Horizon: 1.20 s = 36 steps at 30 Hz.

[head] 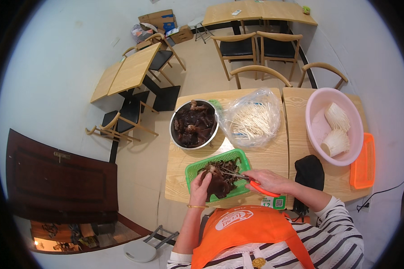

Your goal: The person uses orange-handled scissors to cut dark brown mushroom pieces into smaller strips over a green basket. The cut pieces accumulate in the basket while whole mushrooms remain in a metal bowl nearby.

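My left hand (pixel 201 185) holds a large dark brown wood ear mushroom (pixel 219 185) over a green plastic basket (pixel 245 160). In my right hand (pixel 266 181) are scissors with red-orange handles (pixel 263 190), their blades at the mushroom's pale base. Dark strips and pieces of wood ear (pixel 235 165) lie in the basket. Beyond it, a round metal bowl (pixel 172 134) holds more wood ear in large pieces (pixel 196 125). Right of that bowl, an open clear plastic bag (pixel 275 109) holds thin white enoki mushrooms (pixel 252 120).
At the right, a pink basin (pixel 311 141) with two white enoki clusters (pixel 336 116) stands beside an orange basket (pixel 363 168). A black cloth item (pixel 309 171) lies near my right forearm. A card (pixel 272 202) sits at the table's near edge. Chairs stand beyond the table (pixel 175 175).
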Each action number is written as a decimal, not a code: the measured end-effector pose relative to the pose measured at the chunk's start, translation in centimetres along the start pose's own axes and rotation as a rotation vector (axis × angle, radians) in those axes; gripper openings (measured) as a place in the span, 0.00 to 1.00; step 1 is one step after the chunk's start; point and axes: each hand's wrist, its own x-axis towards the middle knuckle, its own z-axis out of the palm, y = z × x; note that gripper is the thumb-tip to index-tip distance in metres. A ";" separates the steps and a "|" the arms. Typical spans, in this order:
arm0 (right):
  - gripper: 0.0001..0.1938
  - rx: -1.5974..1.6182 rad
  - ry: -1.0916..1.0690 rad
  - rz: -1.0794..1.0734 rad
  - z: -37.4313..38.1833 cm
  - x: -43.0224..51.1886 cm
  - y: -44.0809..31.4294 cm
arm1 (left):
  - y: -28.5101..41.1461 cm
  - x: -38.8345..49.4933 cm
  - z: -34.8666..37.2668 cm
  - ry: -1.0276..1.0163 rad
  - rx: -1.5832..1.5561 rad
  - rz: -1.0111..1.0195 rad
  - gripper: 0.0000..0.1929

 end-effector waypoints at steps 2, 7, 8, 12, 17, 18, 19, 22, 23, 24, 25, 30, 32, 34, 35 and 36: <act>0.25 0.012 -0.005 -0.004 0.1 -0.1 -0.1 | -0.3 -0.1 -0.1 0.000 0.053 0.040 0.16; 0.23 0.000 0.048 -0.011 1.2 0.1 -0.4 | -2.1 -0.6 0.3 0.111 -0.028 0.095 0.14; 0.23 -0.014 0.071 -0.036 1.4 0.3 -0.4 | -2.3 -0.6 0.4 0.145 -0.020 0.083 0.14; 0.21 -0.036 0.111 -0.057 1.8 0.5 -0.7 | -2.8 -1.1 0.4 0.113 -0.019 0.108 0.13; 0.23 -0.066 0.076 -0.037 1.7 0.6 -1.1 | -2.9 -1.4 0.6 0.098 -0.052 0.117 0.12; 0.25 -0.074 0.075 -0.031 1.7 0.6 -1.2 | -2.8 -1.5 0.7 0.080 -0.062 0.118 0.12; 0.24 -0.079 0.093 -0.039 1.8 0.6 -1.3 | -2.7 -1.7 0.7 0.074 -0.060 0.110 0.12; 0.22 -0.107 0.094 -0.034 1.8 0.6 -1.7 | -2.6 -1.8 0.8 0.075 -0.046 0.095 0.12; 0.21 -0.113 0.070 -0.020 1.7 0.5 -1.9 | -2.5 -1.9 0.9 0.080 -0.034 0.095 0.12; 0.20 -0.124 0.054 -0.016 1.7 0.5 -2.0 | -2.5 -1.9 0.8 0.083 -0.058 0.079 0.12; 0.20 -0.128 0.041 -0.004 1.6 0.6 -2.0 | -2.4 -1.9 0.7 0.086 -0.075 0.067 0.12; 0.20 -0.196 0.025 -0.034 1.4 0.6 -1.9 | -2.7 -2.2 0.0 0.052 -0.046 0.046 0.13; 0.20 -0.199 0.028 -0.049 1.8 0.8 -1.7 | -2.9 -2.1 -0.2 0.072 -0.021 0.033 0.13; 0.19 -0.205 0.016 -0.057 2.1 1.0 -1.5 | -3.1 -2.1 -0.5 0.057 -0.040 0.036 0.12; 0.19 -0.206 0.002 -0.050 2.2 1.1 -1.4 | -3.1 -2.1 -0.6 0.070 -0.029 0.032 0.12; 0.19 -0.211 -0.010 -0.050 2.3 1.1 -1.3 | -3.1 -2.1 -0.9 0.062 -0.044 0.004 0.12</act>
